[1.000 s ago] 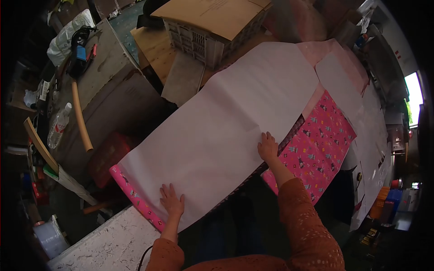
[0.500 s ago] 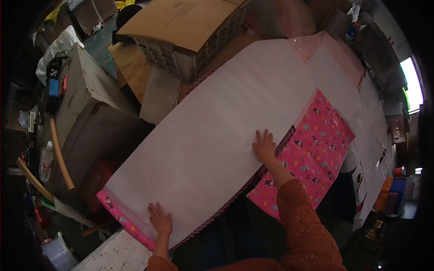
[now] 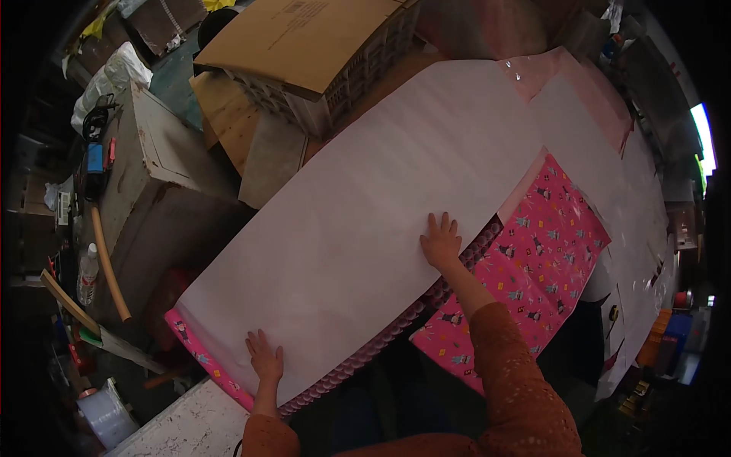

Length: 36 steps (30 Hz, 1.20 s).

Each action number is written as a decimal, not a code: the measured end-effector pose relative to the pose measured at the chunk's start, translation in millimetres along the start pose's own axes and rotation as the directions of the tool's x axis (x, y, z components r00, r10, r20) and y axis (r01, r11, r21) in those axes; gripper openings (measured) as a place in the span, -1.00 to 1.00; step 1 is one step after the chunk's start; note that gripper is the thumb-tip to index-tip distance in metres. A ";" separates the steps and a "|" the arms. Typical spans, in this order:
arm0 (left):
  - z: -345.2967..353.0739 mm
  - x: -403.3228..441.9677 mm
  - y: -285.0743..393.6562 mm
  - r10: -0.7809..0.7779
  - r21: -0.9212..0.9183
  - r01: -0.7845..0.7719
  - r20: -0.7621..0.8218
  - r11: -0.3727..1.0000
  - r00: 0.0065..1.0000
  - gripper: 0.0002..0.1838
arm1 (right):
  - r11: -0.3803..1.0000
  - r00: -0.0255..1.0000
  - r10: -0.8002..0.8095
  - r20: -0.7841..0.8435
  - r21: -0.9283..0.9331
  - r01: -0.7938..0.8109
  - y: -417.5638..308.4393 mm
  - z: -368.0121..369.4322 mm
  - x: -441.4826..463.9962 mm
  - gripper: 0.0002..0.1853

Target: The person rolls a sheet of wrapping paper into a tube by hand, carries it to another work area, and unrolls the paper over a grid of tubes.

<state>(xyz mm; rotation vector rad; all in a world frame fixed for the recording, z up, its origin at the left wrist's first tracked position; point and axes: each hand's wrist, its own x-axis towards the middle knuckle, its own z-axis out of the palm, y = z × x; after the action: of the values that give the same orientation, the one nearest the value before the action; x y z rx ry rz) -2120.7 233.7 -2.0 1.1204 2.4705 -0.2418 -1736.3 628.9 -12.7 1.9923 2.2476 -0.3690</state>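
Observation:
A long white sheet (image 3: 343,221) lies diagonally over a scalloped-edged layer (image 3: 350,365). My left hand (image 3: 265,358) rests flat on the sheet's lower left part, fingers spread, holding nothing. Near the sheet's right edge, my right hand (image 3: 441,242) also presses flat with its fingers apart. The sheet's lower left end shows a pink patterned strip (image 3: 205,358). To the right of my right hand lies a bright pink sheet with small printed figures (image 3: 525,266).
A crate (image 3: 304,114) topped with cardboard (image 3: 304,42) stands beyond the sheet. At left are a large box (image 3: 175,198), a plastic bottle (image 3: 87,274) and curved tan strips (image 3: 109,263). Pale pink film (image 3: 533,72) lies at upper right.
Both hands have shifted slightly left over the white sheet. The sheet now lies smoother, its middle crease gone, and more of the scalloped edge shows along its lower side. The camera view has shifted too.

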 end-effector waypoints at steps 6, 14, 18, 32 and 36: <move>5.3 0.0 -3.8 0.006 -0.086 -0.012 -0.066 0.996 0.998 -0.08 | 0.999 0.998 -0.049 0.038 0.012 0.049 2.1 -6.1 8.0 -0.23; -16.6 -31.8 -40.6 -0.238 -0.030 0.237 -0.190 0.971 0.952 -0.37 | 0.973 0.979 -0.180 -0.090 -0.160 0.165 4.8 8.3 5.0 -0.16; -22.0 -49.2 -71.0 -0.258 0.151 0.282 -0.158 0.947 0.953 -0.33 | 0.916 0.922 -0.388 -0.010 -0.116 0.385 -45.5 23.1 -48.8 -0.16; -19.8 -65.1 -122.9 -0.416 0.109 0.433 -0.149 0.895 0.897 -0.27 | 0.860 0.894 -0.406 0.191 -0.250 0.444 6.5 17.5 -22.5 -0.09; 2.1 -90.3 -135.9 -0.403 0.092 0.418 -0.146 0.904 0.903 -0.30 | 0.869 0.888 -0.453 0.072 -0.187 0.459 -5.3 44.4 -37.8 -0.06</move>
<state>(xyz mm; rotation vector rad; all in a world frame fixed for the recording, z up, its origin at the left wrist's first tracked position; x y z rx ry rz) -2168.8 82.0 33.9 0.6560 2.8196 -0.4639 -1740.0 580.6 -45.7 1.3370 2.6069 -0.1941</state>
